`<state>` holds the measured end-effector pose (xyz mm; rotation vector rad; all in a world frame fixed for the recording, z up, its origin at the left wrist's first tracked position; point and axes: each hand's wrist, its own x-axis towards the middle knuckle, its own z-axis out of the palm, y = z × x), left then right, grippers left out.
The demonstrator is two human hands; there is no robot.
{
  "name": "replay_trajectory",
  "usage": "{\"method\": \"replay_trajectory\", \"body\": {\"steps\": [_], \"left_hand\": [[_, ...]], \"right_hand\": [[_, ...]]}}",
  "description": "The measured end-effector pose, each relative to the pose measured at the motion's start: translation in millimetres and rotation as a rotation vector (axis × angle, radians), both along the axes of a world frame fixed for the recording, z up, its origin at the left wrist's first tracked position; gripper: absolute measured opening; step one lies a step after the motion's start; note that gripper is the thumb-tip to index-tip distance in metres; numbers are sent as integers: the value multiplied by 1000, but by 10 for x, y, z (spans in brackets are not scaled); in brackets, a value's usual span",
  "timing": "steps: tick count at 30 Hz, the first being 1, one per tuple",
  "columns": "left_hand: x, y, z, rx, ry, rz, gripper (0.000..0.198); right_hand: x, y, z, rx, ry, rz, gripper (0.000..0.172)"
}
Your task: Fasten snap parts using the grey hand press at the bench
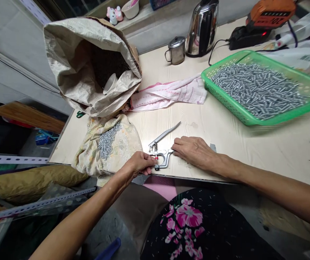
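Observation:
A pair of snap-fastener pliers [166, 156], silver with a spring and a red bit at the jaws, lies near the table's front edge, its upper handle raised. My right hand [194, 150] rests on the table, its fingers closed round the lower handle. At the jaws my left hand [141, 162] is pinched; what its fingertips hold is hidden. To the left, small metal pins [108, 141] are heaped on a floral cloth [129, 135]. Many more metal pins [258, 88] fill a green plastic basket [231, 108] at the right.
Behind the cloth a large open sack [63, 54] holds dark contents and a white cup [110, 83]. A pink-and-white towel [171, 94] lies across the table [198, 119]. At the back stand a metal mug [177, 51], a kettle [202, 29] and an orange battery [271, 14] on a charger.

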<state>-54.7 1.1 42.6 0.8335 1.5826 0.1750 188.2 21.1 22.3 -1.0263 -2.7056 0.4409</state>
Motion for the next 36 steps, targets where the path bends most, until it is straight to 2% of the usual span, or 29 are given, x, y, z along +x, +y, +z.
{"method": "replay_trajectory", "body": {"steps": [1, 2, 4, 6, 9, 12, 15, 17, 19, 22, 23, 25, 27, 30, 33, 36], "left_hand": [[3, -5, 4, 5, 0, 1, 33], [5, -9, 9, 5, 1, -2, 33], [10, -17, 18, 5, 8, -7, 32], [19, -22, 23, 8, 26, -4, 32], [39, -33, 24, 16, 45, 0, 31], [52, -50, 27, 20, 44, 3, 29], [48, -85, 52, 19, 39, -9, 32], [53, -124, 84, 66, 109, -72, 35], [88, -167, 114, 295, 299, -162, 33], [229, -194, 112, 809, 567, -373, 22], [295, -184, 95, 930, 601, -472, 25], [428, -129, 48, 1048, 608, -689, 40], [533, -42, 5, 1068, 619, -844, 50], [601, 102, -12, 1005, 664, -932, 60], [607, 228, 18, 967, 642, -962, 62], [626, 315, 40, 951, 591, -968, 44]], "right_hand": [[18, 37, 11, 6, 27, -3, 15], [37, 90, 17, 20, 54, -11, 21], [74, 237, 16, 54, 81, -24, 50], [92, 401, 3, 63, 41, -3, 72], [66, 574, -2, 47, -96, 91, 83], [8, 597, 31, 71, -180, 118, 76], [-22, 525, 75, 79, -183, 121, 52], [-17, 464, 92, 64, -188, 127, 39], [-2, 408, 101, 47, -192, 129, 32], [7, 346, 120, 21, -184, 120, 26], [5, 333, 134, 10, -185, 111, 25], [2, 322, 175, -22, -200, 92, 29], [9, 325, 226, -56, -234, 60, 43], [42, 337, 291, -66, -300, 8, 59], [70, 353, 318, -54, -326, -6, 57], [78, 392, 307, -66, -308, -25, 44]]}}
